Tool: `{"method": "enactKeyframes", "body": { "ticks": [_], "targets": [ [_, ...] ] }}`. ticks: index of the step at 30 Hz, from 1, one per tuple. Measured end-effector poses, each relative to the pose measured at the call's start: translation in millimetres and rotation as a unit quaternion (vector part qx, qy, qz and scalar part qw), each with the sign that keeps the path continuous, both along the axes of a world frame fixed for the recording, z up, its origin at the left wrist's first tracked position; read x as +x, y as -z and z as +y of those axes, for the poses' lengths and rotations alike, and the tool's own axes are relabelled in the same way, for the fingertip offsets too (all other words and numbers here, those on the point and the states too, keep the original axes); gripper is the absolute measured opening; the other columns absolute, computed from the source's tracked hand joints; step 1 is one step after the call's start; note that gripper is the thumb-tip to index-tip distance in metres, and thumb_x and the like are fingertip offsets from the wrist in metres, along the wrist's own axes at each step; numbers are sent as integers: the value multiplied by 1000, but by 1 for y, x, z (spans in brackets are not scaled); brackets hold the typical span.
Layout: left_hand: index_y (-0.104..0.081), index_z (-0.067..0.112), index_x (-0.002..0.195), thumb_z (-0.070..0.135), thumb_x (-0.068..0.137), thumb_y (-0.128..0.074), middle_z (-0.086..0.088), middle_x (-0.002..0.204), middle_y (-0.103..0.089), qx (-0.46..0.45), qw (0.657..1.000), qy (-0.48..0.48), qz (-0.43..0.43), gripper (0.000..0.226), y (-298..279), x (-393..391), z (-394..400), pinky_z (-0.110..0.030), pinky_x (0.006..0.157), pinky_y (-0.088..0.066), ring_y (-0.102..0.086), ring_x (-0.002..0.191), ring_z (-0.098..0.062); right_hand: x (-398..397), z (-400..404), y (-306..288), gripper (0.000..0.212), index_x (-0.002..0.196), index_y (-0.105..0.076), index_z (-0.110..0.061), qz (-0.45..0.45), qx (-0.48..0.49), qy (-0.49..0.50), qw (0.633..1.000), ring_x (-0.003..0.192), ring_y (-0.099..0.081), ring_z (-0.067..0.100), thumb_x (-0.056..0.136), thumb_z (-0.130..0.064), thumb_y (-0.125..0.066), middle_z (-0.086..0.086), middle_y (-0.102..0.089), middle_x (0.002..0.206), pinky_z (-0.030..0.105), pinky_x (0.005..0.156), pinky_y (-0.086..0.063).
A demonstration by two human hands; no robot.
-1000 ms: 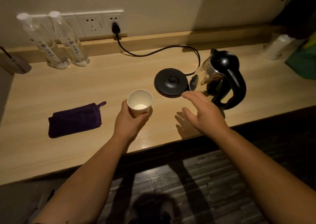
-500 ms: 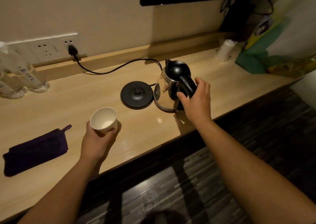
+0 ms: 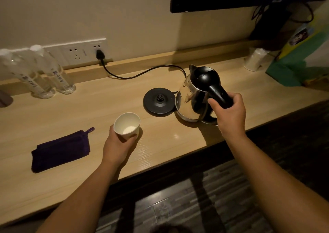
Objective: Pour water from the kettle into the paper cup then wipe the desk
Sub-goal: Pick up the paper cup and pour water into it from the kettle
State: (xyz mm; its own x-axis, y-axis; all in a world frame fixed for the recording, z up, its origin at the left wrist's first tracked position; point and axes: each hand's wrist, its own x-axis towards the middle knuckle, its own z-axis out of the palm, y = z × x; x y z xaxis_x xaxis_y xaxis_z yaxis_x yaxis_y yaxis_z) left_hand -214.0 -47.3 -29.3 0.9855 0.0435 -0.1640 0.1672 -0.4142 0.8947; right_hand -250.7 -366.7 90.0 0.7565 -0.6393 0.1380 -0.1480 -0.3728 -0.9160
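Empty paper cup (image 3: 127,125) in left hand (image 3: 118,143), kettle (image 3: 195,97) w/ lid shut.

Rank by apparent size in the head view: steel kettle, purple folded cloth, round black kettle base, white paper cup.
Steel kettle and purple folded cloth: look alike, unranked.
Round black kettle base.
White paper cup.
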Motion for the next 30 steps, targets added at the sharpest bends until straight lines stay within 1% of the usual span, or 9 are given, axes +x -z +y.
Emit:
{"method": "enactKeyframes", "body": {
  "ticks": [3, 6, 8, 11, 14, 19, 25, 28, 30],
  "targets": [
    [-32, 38, 136, 45, 72, -80, 14, 116, -54, -4, 1000, 1, 7, 80, -7, -2, 0, -25, 78, -44, -52, 103, -10, -3, 8, -19, 38, 87, -46, -61, -17, -27, -38, 999, 88, -54, -17, 65, -53, -75, -18, -57, 97, 0, 62, -41],
    [-33, 52, 122, 59, 61, -76, 27, 109, -54, -32, 999, -14, 18, 75, -18, -7, -5, -16, 71, -43, -54, 95, 3, -6, 16, -37, 36, 91, -50, -52, -28, -62, -95, 993, 86, -53, -18, 64, -54, -75, -20, -57, 96, 4, 60, -44],
    [-32, 53, 119, 65, 57, -71, 31, 105, -51, -29, 999, -8, 17, 75, -22, -7, -7, -7, 66, -38, -50, 92, 11, -6, 22, -46, 37, 95, -51, -47, -15, -87, -140, 986, 84, -53, -19, 67, -49, -76, -22, -56, 94, 10, 61, -43],
    [-34, 51, 117, 67, 57, -70, 32, 103, -51, -25, 1000, 0, 8, 72, -23, -6, -4, -4, 61, -38, -49, 89, 17, 4, 32, -57, 38, 93, -54, -42, 25, -112, -211, 971, 84, -55, -10, 64, -45, -77, -21, -56, 93, 16, 67, -40],
    [-36, 50, 120, 60, 63, -76, 30, 105, -52, -25, 1000, 8, 9, 70, -18, -5, -2, -7, 64, -40, -50, 93, 12, 14, 45, -66, 37, 87, -55, -45, 74, -145, -283, 945, 85, -54, -4, 58, -45, -77, -21, -57, 92, 16, 66, -40],
    [-38, 44, 130, 51, 68, -79, 17, 116, -58, -24, 1000, 9, 12, 74, -4, -2, -1, -28, 81, -52, -55, 102, -9, 26, 66, -81, 39, 87, -54, -49, 130, -237, -378, 886, 83, -55, -3, 55, -48, -76, -21, -60, 89, 16, 64, -40],
    [-39, 40, 132, 48, 70, -79, 16, 115, -57, -17, 1000, 11, -12, 74, 3, 1, 0, -21, 75, -47, -54, 102, -9, 39, 79, -93, 44, 96, -53, -48, 180, -307, -413, 838, 80, -54, -2, 58, -48, -75, -24, -56, 84, 17, 62, -43],
    [-39, 41, 131, 49, 70, -79, 18, 115, -55, -9, 1000, 13, -18, 74, 6, 2, 0, -25, 79, -50, -53, 103, -8, 45, 83, -99, 46, 100, -55, -44, 189, -340, -421, 819, 78, -52, -2, 58, -51, -71, -25, -54, 84, 17, 61, -42],
    [-38, 44, 130, 51, 69, -78, 20, 114, -55, -7, 1000, 15, -24, 73, 8, 3, 0, -28, 81, -51, -53, 103, -6, 48, 86, -101, 51, 106, -58, -41, 188, -364, -420, 810, 80, -54, 4, 58, -52, -71, -20, -57, 88, 21, 62, -44]
  ]
}}
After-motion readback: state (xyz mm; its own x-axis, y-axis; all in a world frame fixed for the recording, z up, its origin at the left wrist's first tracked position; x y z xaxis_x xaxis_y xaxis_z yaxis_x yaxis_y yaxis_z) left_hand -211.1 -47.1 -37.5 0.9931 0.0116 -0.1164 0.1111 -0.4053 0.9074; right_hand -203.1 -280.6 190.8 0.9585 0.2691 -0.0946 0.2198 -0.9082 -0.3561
